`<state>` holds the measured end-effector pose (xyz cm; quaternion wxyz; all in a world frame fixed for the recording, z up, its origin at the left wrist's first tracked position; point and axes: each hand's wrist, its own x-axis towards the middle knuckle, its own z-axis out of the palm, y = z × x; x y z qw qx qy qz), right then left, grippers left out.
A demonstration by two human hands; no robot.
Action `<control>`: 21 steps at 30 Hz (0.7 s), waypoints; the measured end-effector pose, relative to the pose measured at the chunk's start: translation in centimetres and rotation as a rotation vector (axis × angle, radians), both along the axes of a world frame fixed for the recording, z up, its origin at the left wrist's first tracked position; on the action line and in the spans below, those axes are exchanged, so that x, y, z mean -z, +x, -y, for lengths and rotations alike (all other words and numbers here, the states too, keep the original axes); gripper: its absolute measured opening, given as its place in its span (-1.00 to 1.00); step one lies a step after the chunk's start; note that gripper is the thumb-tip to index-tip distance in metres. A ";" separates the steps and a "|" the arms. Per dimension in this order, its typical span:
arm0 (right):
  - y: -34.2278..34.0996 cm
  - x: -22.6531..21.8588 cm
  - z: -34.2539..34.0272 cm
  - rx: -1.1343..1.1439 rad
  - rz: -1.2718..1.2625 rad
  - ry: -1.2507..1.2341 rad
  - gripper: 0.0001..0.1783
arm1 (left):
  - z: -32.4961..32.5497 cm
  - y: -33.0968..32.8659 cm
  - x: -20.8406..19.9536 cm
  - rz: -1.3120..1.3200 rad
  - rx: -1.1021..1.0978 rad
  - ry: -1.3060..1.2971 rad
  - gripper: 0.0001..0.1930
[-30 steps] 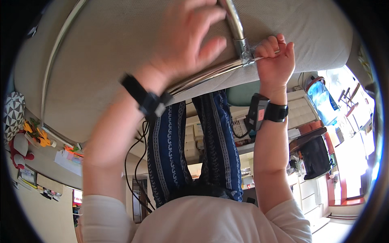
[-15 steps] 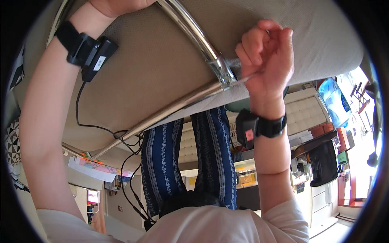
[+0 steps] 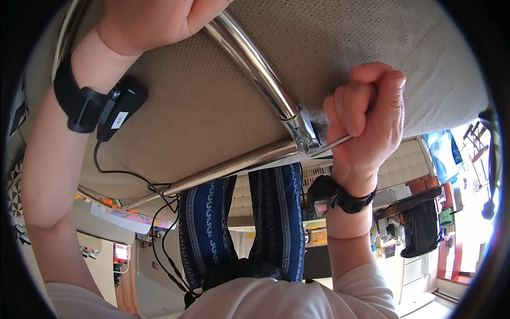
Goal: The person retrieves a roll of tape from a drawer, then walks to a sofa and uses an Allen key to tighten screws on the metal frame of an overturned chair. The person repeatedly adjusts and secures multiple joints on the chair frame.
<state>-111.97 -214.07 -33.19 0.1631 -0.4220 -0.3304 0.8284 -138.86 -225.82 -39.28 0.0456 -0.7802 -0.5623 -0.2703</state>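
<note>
A bent chrome tube runs down to a bracket joint, where it meets a straight metal tube along the edge of a grey-brown fabric cushion. My right hand is closed, fingers curled round a thin hex key whose other end reaches the bracket. At the upper left, my left hand lies against the upper part of the chrome tube. Its fingers are mostly cut off by the frame's top edge, so its grip is hidden.
Black strapped devices sit on both wrists; a cable trails from the left one toward my waist. My legs in blue patterned trousers are below the frame. A black chair and a blue water container stand at the right.
My right hand has come lower and slightly right in the picture, with the hex key still at the bracket. My left hand shows more, lower in the frame. The whole view has shifted a little.
</note>
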 end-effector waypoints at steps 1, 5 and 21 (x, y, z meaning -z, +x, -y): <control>-0.2 -0.1 0.0 -0.036 0.020 0.045 -0.49 | -0.3 0.2 -0.2 0.005 0.007 -0.001 -0.78; -0.9 -0.1 -0.2 -0.216 0.115 0.178 -0.45 | -2.5 3.3 -0.9 0.359 -0.064 0.089 -0.81; -1.9 0.6 -0.1 -0.265 0.174 0.314 -0.49 | -0.5 0.9 0.4 0.058 -0.018 0.078 -0.83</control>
